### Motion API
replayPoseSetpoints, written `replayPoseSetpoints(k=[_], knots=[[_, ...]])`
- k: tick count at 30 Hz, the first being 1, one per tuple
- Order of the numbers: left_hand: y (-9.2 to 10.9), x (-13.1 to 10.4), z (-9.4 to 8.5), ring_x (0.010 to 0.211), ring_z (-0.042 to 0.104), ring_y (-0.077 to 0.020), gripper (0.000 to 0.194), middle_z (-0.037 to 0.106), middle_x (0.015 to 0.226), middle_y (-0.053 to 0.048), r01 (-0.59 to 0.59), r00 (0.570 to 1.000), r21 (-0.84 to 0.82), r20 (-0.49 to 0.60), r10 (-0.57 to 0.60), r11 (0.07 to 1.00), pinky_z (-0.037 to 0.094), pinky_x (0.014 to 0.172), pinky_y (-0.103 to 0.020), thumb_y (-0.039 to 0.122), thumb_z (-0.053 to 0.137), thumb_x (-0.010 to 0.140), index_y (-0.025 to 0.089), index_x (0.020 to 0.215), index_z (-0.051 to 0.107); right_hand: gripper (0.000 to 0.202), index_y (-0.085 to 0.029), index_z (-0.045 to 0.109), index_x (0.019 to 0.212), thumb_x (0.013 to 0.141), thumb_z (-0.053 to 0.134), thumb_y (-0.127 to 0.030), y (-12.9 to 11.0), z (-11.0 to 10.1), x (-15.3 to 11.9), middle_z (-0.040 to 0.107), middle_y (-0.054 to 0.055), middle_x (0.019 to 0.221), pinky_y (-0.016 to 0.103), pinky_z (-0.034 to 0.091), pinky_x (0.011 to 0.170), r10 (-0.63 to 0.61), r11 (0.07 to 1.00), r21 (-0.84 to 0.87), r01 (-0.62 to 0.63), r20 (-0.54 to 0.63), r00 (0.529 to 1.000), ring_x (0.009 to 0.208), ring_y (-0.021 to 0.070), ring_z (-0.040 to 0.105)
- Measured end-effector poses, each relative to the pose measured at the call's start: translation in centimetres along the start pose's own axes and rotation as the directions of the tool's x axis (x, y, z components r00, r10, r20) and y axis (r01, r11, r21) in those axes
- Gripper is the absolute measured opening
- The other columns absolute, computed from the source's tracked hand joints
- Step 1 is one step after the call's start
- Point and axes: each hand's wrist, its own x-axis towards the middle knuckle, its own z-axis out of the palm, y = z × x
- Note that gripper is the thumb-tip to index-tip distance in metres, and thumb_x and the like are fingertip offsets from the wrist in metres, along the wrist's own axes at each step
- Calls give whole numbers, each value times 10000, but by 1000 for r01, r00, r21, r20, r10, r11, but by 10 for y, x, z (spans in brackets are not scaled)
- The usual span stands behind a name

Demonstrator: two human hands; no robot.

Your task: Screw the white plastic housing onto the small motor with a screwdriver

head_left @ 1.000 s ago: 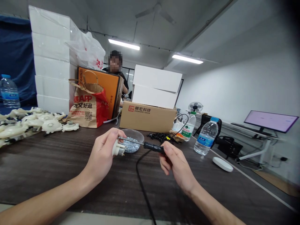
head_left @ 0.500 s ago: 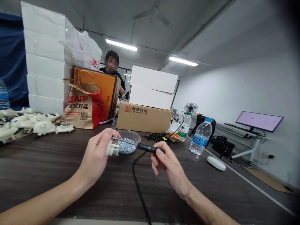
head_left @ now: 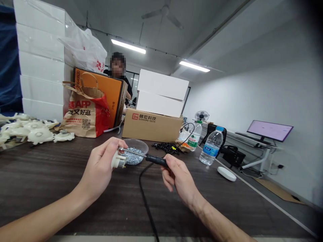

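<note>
My left hand (head_left: 99,168) grips a small white plastic part (head_left: 117,161) above the dark wooden table (head_left: 50,174). My right hand (head_left: 178,179) holds the black handle of a corded screwdriver (head_left: 155,160). Its thin metal shaft runs left, with the tip at the part by my left thumb. The black cord (head_left: 145,198) hangs from the handle and trails toward me across the table. Just behind the hands stands a clear bowl of small metal screws (head_left: 135,154).
White plastic parts (head_left: 32,132) lie at the far left. Behind them are stacked white boxes (head_left: 40,64), a paper bag (head_left: 84,112), an orange box, a cardboard box (head_left: 152,126), black bits (head_left: 165,147), two water bottles (head_left: 211,145) and a white disc (head_left: 226,173). A person sits opposite.
Both hands, with part and screwdriver, have kept their grip and shifted slightly left and down in view. The camera has turned a little right, so the table items slid left.
</note>
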Motion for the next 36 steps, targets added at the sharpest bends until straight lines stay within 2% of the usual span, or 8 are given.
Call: replayPoseSetpoints(k=[5,11,14,17,24,29,33,36], knots=[[-1,0,0,585,463,-105,444,666,956,-41,25,1000,-18,-17,-25,1000,333,431,-191,597,546,932,179,843,666,308,-227,485,944,959,602,-512,-3,2,-4,499,-72,662,221,392,494,20,993,114,-28,68,997,490,93,485],[0,-1,0,648,482,-110,418,656,962,-39,-18,999,27,51,17,999,388,512,-188,536,506,978,175,814,637,437,-225,419,744,956,576,-573,-5,0,0,326,-114,503,201,259,394,-37,999,0,37,-63,997,374,65,293],[2,-1,0,689,519,-119,408,665,940,-39,-46,998,9,42,46,999,433,583,-193,507,510,984,173,788,638,378,-225,463,814,958,583,-552,-4,0,0,421,-85,572,205,328,416,-17,999,27,18,-32,999,431,82,364],[5,-2,2,603,503,-118,493,652,793,-39,-15,1000,-22,24,16,1000,408,514,-200,560,446,992,164,795,665,301,-236,492,950,951,617,-509,-6,1,-2,496,-67,650,223,395,485,-4,998,68,4,0,1000,509,102,461],[10,-4,4,675,606,-142,412,728,916,-63,-41,999,-59,-11,40,997,448,514,-197,480,449,1003,169,1043,717,357,-220,505,890,927,645,-546,-10,2,-2,370,-106,547,215,308,450,-39,999,8,40,-49,998,423,75,386],[9,-4,3,735,636,-154,433,731,900,-57,-40,999,-65,12,41,997,501,611,-215,481,430,1015,171,951,726,449,-222,440,753,961,561,-600,-8,3,-1,303,-108,518,215,262,414,-26,999,-40,24,-47,999,388,67,309],[8,-5,1,693,589,-136,408,720,894,-34,-89,996,16,11,89,996,455,601,-225,459,444,1017,184,888,715,354,-230,500,920,943,609,-566,-9,2,-3,416,-86,603,222,349,477,-12,1000,23,12,3,1000,474,91,420],[8,-5,0,783,617,-158,395,719,916,-32,-139,990,50,18,139,989,457,646,-244,428,440,1025,190,859,707,327,-227,497,926,951,616,-531,-9,1,-3,398,-95,585,222,343,489,-19,999,26,19,2,1000,465,88,431]])
